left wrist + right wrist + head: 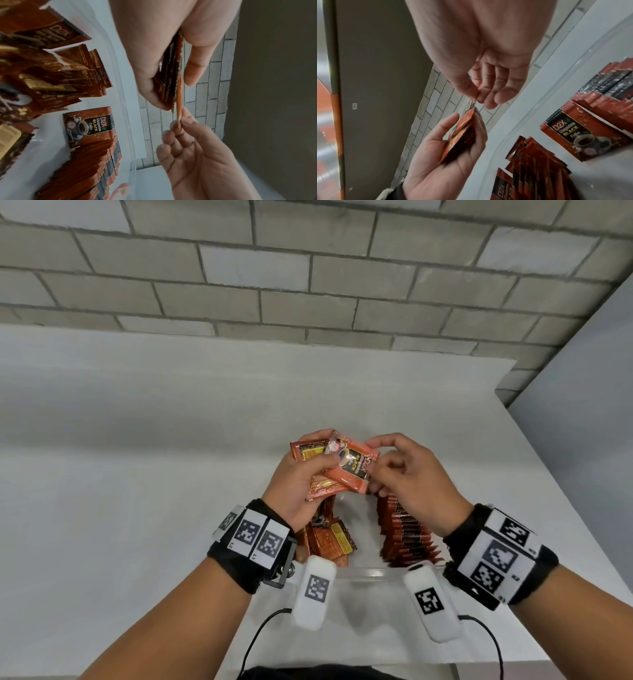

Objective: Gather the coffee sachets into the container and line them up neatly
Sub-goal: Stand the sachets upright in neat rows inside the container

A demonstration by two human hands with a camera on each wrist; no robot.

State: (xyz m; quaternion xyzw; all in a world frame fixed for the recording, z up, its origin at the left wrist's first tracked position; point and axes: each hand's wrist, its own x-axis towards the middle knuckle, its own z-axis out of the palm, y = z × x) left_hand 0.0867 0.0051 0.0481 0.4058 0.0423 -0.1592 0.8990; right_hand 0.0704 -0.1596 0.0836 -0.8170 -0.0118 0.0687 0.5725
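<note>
Above the clear container (370, 573), the left hand (294, 484) grips a small stack of glossy orange-brown coffee sachets (342, 470) while the right hand (411, 477) pinches the top sachet's edge.

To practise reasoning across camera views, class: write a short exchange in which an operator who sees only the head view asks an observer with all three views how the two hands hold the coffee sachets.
Operator: Does the left hand hold one sachet or more?
Observer: More. The left wrist view shows a stack edge-on between thumb and fingers.
Operator: What grip has the right hand on the top sachet?
Observer: A pinch. Only the sachet's end is caught, between thumb and fingertips.
</note>
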